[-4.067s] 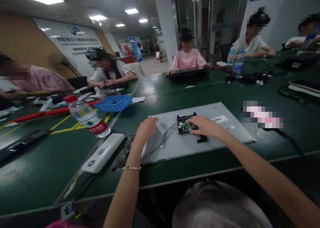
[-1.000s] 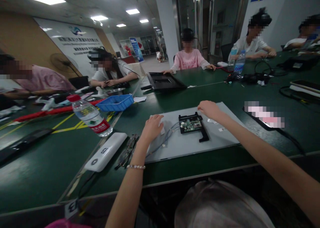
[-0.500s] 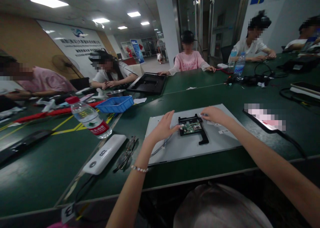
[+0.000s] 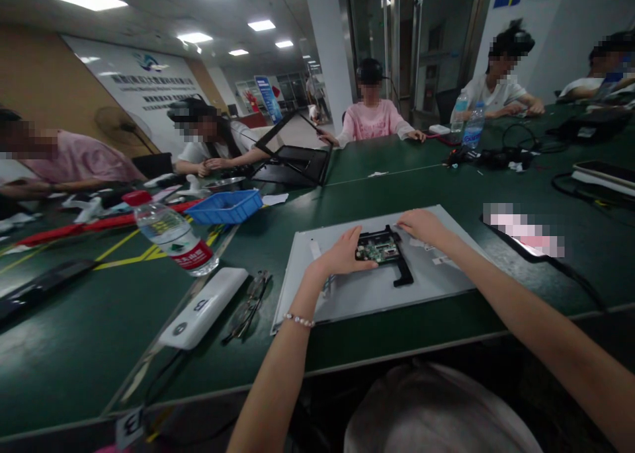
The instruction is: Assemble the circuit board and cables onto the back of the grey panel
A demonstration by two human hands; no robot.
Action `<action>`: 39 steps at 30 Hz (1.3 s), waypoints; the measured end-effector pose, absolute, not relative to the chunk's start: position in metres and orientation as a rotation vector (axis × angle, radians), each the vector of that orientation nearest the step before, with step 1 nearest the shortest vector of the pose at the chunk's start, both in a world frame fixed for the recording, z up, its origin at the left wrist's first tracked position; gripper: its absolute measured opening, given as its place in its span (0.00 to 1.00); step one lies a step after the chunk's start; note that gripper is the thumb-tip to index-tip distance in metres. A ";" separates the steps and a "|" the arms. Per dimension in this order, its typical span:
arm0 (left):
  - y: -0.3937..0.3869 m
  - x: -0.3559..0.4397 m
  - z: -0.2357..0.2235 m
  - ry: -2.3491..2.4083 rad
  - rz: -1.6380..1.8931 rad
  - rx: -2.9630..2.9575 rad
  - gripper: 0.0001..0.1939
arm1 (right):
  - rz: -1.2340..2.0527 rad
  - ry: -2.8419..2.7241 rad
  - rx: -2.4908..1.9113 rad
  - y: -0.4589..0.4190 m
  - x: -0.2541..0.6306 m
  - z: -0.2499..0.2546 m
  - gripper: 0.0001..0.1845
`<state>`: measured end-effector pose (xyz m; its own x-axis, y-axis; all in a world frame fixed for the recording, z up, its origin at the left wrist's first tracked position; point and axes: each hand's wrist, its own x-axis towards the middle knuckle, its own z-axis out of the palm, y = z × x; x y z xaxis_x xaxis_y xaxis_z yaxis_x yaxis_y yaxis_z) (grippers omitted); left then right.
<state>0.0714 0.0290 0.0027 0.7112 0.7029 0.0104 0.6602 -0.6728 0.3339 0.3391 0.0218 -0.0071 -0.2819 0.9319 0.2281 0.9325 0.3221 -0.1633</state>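
Board point(image 4: 380, 248), small and green, sits in a black bracket point(image 4: 397, 268) on a grey panel point(image 4: 377, 294) at frame centre, between both hands. Left hand point(image 4: 342, 256) curls loosely against its left edge, fingers touching it; right hand point(image 4: 421, 226) rests fingertips at its upper right corner, gripping nothing. Panel lies flat on the green worktop point(image 4: 149, 321).

L hand point(image 4: 342, 256) hides circuit board point(image 4: 381, 247) left edge | wires under wrist | R forearm cut by frame
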 end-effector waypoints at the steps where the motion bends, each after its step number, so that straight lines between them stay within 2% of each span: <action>1: 0.028 0.071 0.002 1.075 0.206 2.611 0.55 | -0.006 -2.297 -1.678 0.021 0.338 -0.006 0.13; 13: 0.027 0.070 -0.002 1.113 0.231 2.544 0.58 | -0.091 -2.382 -1.556 0.024 0.290 0.024 0.14; 21: 0.027 0.070 -0.004 1.089 0.258 2.563 0.58 | -0.059 -2.445 -1.561 0.029 0.254 0.012 0.16; 31: 0.025 0.071 -0.001 1.121 0.203 2.546 0.59 | -0.033 -2.458 -1.599 0.027 0.251 0.011 0.17; 39: 0.025 0.069 0.000 1.107 0.210 2.533 0.59 | -0.221 -2.369 -1.688 0.028 0.276 0.021 0.16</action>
<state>0.0694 0.0251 -0.0002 0.6808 0.7324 -0.0104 0.6776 -0.6243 0.3887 0.2762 0.0283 0.0207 -0.3140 0.9110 0.2675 0.9448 0.3277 -0.0071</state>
